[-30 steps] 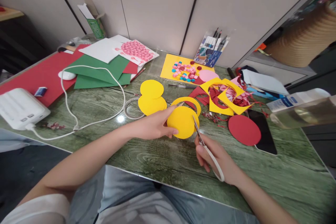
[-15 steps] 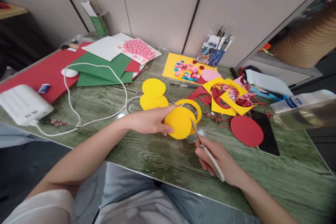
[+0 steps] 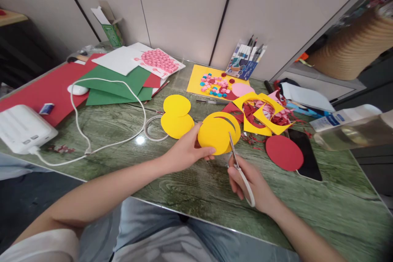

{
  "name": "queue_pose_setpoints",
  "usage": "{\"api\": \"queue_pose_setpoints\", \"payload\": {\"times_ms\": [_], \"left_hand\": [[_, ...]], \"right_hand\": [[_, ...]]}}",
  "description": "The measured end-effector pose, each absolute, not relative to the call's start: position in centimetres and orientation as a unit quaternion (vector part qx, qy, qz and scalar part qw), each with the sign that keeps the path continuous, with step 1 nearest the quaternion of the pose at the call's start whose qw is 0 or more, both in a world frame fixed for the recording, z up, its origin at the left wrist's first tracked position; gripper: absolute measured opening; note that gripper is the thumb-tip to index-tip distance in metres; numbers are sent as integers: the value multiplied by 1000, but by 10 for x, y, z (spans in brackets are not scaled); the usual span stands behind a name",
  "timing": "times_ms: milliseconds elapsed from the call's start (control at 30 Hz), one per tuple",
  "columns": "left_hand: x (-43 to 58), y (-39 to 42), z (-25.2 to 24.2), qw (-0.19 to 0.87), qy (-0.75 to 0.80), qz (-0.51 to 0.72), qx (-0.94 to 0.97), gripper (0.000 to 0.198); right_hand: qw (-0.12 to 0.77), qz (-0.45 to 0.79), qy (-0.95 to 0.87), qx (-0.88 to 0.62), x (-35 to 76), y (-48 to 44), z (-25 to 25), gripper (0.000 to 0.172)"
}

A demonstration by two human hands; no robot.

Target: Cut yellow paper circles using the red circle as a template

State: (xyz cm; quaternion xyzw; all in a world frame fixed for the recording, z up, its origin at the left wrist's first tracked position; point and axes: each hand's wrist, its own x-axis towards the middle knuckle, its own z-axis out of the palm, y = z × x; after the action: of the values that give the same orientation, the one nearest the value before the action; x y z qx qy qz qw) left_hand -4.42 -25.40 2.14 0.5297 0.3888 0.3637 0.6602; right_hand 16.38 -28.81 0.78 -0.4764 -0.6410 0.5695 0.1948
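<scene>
My left hand pinches a yellow paper circle by its left edge, thumb on top. A curved yellow strip hangs partly cut from the circle's far and right side. My right hand grips white-handled scissors, their blades at the circle's right edge. How far apart the blades are is hard to see. Left of the hands lie two overlapping yellow paper circles, beside a roll of tape. To the right, a red paper circle partly covers a dark phone.
Yellow and red paper scraps pile up at the right. Behind them, a yellow sheet bears small coloured paper balls. A clear container stands far right. A white cable loops from a power bank at left, near green sheets.
My left hand has turned the yellow circle and shifted its grip, the thumb now lying across the lower edge. The scissors have moved slightly along the edge. The whole view has shifted a little.
</scene>
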Motion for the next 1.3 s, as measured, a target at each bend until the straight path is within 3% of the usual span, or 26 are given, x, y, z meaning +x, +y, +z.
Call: {"api": "queue_pose_setpoints", "payload": {"times_ms": [200,400,700,1100,1300], "left_hand": [[-46,-260,26,620,426,308,582,41],[-51,-258,32,609,417,277,615,55],[-60,-251,37,576,418,224,666,42],[-75,-244,43,547,413,170,708,61],[-80,-241,42,557,374,143,728,56]], "right_hand": [[189,547,-664,-473,164,-288,9,28],[185,547,-669,-468,163,-288,11,27],[177,559,-662,-466,162,-290,12,28],[147,586,-646,-467,164,-289,12,28],[128,583,-656,-463,164,-289,14,28]]}}
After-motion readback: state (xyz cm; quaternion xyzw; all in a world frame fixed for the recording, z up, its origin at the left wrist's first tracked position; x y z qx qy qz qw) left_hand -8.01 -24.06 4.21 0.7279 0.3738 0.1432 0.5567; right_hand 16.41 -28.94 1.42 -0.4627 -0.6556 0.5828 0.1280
